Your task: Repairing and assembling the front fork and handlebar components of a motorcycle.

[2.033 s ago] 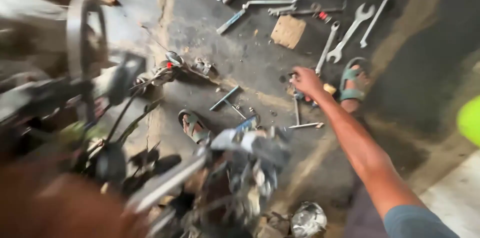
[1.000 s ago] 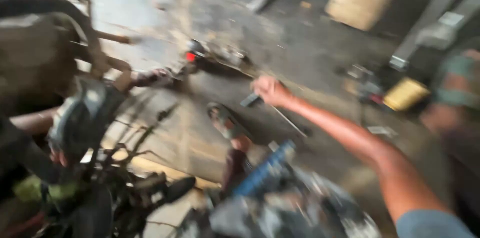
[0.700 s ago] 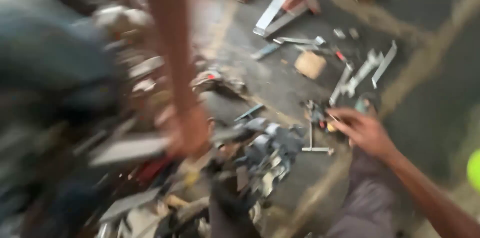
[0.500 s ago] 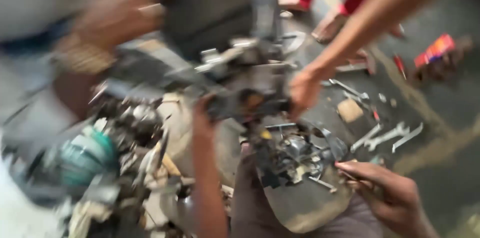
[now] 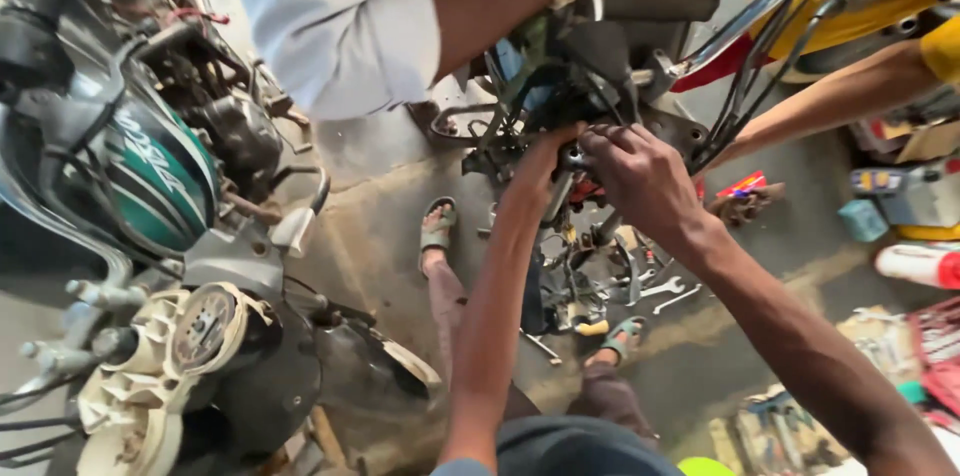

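At centre top: a dark motorcycle assembly (image 5: 590, 86) of brackets, cables and metal parts, raised above the floor, both of the wearer's hands on it.
Left hand: the left hand (image 5: 545, 161) reaches up from the bottom edge, fingers curled against the underside of the assembly; what it grips cannot be told.
Right hand: the right hand (image 5: 640, 176) comes in from the lower right corner, fingers bent and pressed onto the same part, just beside the left hand, nearly touching it.
Other people: a white-sleeved arm (image 5: 400, 16) with a beaded wristband crosses the top edge; a second arm (image 5: 830, 101) of someone in yellow enters from the right edge.
Left side: a motorcycle with a green tank (image 5: 160, 176) and a pale speedometer (image 5: 205, 326).
Floor: grey concrete floor (image 5: 370, 226), the wearer's sandalled feet (image 5: 437, 228) below the hands, wrenches (image 5: 665, 291) lying near them.
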